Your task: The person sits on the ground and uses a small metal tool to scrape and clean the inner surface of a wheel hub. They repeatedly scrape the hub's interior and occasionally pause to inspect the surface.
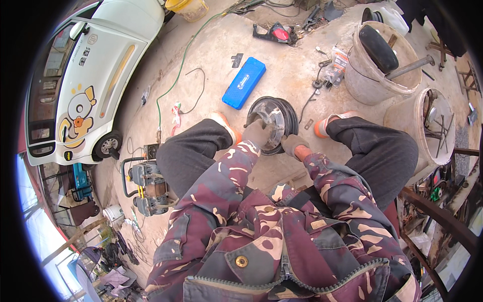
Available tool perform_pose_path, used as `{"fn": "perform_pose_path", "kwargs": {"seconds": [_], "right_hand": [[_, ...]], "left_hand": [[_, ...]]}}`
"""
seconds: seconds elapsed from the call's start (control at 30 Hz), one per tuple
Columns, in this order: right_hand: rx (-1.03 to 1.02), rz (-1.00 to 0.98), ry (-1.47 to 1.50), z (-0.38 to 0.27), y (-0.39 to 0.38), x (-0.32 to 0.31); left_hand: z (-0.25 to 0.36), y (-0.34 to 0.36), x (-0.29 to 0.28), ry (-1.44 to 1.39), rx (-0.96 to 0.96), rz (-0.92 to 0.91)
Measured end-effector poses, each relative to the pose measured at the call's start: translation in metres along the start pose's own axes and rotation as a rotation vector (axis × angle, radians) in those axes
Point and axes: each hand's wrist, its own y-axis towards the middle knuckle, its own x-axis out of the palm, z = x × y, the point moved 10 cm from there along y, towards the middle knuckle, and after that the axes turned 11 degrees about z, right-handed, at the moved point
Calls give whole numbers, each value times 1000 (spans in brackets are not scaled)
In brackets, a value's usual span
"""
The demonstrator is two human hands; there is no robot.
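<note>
A small black wheel (pixel 287 111) with a silver hub lies on the ground between my feet. My left hand (pixel 257 133), in a grey-brown work glove, is over the left near side of the hub. Its fingers are curled in, and what they hold, if anything, is hidden. On the right near edge of the wheel, my gloved right hand (pixel 293 144) is closed against the rim. Just beyond the wheel lies a closed blue case (pixel 244 83).
To the right stand a large pale bucket (pixel 359 75) and another tub (pixel 402 121) with metal rods. An air compressor (pixel 150 186) sits left of my leg, with a green hose (pixel 177 75) running away. A white van (pixel 108 65) is at far left. A red-and-black part (pixel 279 33) lies beyond.
</note>
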Motion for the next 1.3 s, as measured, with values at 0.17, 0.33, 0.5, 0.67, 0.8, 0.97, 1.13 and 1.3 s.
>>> {"fn": "perform_pose_path", "kwargs": {"seconds": [0.17,0.33,0.5,0.67,0.8,0.97,1.13,1.3], "right_hand": [[-11,-8,-15,0,2,3],[8,-1,-22,3,6,5],[2,-17,-31,3,8,9],[0,-29,-34,2,9,9],[-2,-24,-30,1,7,6],[-17,-35,-31,-1,3,6],[14,2,-38,2,3,3],[9,-2,-5,0,3,1]], "left_hand": [[34,-15,-13,238,375,88],[-8,1,23,16,55,-99],[-33,-14,63,-441,-426,-410],[18,-17,2,156,262,-16],[45,-31,-8,228,500,3],[25,-13,12,226,354,-29],[-45,3,68,-533,-507,-323],[-24,9,25,-34,-117,-112]]}}
